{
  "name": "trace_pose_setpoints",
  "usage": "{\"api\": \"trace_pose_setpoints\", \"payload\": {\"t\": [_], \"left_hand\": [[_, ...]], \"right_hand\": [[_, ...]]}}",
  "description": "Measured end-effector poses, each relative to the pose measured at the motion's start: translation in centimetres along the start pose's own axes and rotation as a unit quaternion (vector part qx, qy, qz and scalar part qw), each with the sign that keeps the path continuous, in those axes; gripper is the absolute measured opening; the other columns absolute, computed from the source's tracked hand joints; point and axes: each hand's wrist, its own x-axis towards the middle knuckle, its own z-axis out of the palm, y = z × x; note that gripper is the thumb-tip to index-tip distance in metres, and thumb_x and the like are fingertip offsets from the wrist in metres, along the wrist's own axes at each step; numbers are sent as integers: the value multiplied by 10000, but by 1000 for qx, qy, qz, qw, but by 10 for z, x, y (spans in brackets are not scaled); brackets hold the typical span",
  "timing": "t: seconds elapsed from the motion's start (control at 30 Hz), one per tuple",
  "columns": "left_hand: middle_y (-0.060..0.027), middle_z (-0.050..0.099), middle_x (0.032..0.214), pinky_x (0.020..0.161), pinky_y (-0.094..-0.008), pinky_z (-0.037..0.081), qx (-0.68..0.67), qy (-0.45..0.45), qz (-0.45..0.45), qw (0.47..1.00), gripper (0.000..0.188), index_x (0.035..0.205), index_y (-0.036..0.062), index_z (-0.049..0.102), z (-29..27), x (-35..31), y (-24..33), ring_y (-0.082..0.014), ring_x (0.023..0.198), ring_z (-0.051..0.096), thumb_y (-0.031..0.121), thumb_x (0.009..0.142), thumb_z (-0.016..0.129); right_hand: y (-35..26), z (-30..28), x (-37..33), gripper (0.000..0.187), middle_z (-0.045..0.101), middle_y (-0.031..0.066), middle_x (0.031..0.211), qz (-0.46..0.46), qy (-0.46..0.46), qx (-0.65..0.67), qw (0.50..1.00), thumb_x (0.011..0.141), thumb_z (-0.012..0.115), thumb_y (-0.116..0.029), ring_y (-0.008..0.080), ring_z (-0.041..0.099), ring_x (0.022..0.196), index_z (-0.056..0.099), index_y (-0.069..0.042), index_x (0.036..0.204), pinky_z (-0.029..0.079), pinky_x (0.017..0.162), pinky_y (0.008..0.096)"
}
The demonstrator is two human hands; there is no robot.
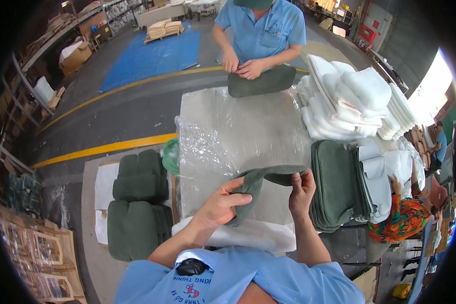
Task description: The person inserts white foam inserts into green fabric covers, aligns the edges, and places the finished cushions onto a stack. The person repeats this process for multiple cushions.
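Observation:
A dark green fabric cushion cover hangs between my two hands above the near part of the table. My left hand grips its left side, the thumb lying over the folded cloth. At the cover's right end, my right hand pinches the edge between thumb and fingers. Below the cover, close to my body, lies a white padding piece; its near side is hidden by my shirt. The tabletop is wrapped in clear plastic film.
Stacked green covers stand to the right, beside grey-white pieces. White padding is piled at the far right. Green cushions sit on the left. Across the table, a co-worker handles a green cushion. Another person in patterned sleeves works at right.

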Motion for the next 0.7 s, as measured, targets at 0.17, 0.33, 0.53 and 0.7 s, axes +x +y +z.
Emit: {"api": "trace_pose_setpoints", "payload": {"t": [0.17,0.33,0.53,0.7], "left_hand": [[-97,702,1307,1052,-337,528,-11,-7,33,999,475,1441,-18,588,5,11,16,-183,1217,662,137,1002,679],[-177,614,1451,1137,-404,488,-50,-2,31,998,643,1518,-34,474,-9,4,23,-274,1320,618,259,997,711],[-166,520,1547,1146,-370,469,-79,-29,55,995,830,1633,-13,304,12,-7,28,-260,1344,592,299,984,715],[-149,520,1554,1150,-356,465,-117,-96,19,988,850,1637,-14,302,18,-16,27,-244,1369,578,299,977,736]], "right_hand": [[-1,1,8,215,639,-46,991,1,-25,-4,1000,1075,679,-268,50,542,906,624,-62,1104,439,855,230],[-7,1,24,337,667,-9,1087,21,-86,52,995,1030,742,-289,83,586,1017,626,-43,1228,461,935,262],[18,7,-5,484,690,52,1262,186,-192,165,949,961,804,-157,161,618,1180,603,-13,1377,479,1056,350],[50,-21,-13,233,740,54,1220,193,-149,174,954,1015,636,-1,164,663,1145,702,-23,1237,493,1053,370]]}}
